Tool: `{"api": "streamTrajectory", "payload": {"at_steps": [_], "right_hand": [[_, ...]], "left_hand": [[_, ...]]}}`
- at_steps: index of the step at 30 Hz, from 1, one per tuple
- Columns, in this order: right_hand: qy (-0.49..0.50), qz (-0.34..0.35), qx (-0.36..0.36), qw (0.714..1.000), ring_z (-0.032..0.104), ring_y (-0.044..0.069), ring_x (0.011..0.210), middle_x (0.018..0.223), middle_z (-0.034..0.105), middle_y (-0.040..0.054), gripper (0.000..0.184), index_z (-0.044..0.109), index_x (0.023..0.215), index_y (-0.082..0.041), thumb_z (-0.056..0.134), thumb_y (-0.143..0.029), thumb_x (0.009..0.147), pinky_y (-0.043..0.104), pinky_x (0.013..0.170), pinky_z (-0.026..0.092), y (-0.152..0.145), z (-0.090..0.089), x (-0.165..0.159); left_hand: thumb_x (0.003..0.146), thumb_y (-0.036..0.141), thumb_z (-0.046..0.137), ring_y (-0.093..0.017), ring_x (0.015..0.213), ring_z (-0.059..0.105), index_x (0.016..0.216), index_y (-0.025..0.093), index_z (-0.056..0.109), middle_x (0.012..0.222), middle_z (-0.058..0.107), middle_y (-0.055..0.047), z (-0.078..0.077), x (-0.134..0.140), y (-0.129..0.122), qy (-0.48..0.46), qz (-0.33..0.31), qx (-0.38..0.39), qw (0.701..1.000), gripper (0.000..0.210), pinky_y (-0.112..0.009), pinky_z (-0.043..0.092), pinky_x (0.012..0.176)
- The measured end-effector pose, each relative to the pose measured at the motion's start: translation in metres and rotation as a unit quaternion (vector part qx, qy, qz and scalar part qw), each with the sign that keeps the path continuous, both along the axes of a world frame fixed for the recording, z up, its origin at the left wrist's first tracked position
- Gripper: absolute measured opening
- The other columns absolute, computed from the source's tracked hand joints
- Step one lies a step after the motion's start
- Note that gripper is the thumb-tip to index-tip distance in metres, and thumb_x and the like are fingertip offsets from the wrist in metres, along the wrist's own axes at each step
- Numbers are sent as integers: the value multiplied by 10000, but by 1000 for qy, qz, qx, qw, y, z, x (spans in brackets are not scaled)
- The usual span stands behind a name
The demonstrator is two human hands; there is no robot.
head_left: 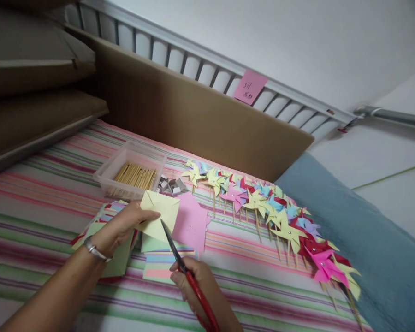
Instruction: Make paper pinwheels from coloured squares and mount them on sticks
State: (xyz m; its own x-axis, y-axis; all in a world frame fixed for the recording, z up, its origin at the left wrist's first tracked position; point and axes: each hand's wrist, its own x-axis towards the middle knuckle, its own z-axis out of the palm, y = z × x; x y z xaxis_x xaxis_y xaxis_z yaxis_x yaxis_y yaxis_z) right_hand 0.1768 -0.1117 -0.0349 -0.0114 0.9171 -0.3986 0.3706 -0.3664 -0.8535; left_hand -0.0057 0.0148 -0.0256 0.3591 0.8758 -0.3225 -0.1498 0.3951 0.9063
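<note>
My left hand [135, 217] pinches the left side of a pale yellow paper square [162, 207], thumb on top. The square has a slit or crease near its upper left corner. In my right hand [193, 281] is a pair of scissors [175, 252] with red handles; the blades look closed, their tip at the lower edge of the square. Pink paper [191, 220] lies just right of the square. Stacks of coloured paper sheets [115, 258] lie under my left wrist, and more striped-looking coloured sheets [166, 267] lie below the square.
A clear plastic box [102, 177] of wooden sticks stands behind my left hand, beside small grey-white open boxes [176, 186]. Finished paper pinwheels [256, 201] on sticks lie in a long row at right. A cardboard panel [193, 115] stands at the back; stacked cardboard [38, 115] is at left.
</note>
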Motion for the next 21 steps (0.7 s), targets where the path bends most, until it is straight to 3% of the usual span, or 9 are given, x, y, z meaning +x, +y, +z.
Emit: {"api": "streamTrajectory", "payload": {"at_steps": [21], "right_hand": [[-33, 23, 8, 999, 372, 87, 447, 492, 410, -57, 156, 621, 753, -172, 594, -323, 725, 204, 443, 262, 0, 0, 3]], "left_hand": [[538, 254, 752, -249, 675, 657, 813, 123, 697, 713, 721, -65, -2, 2, 0, 22, 13, -16, 1000, 310, -301, 475, 618]]}}
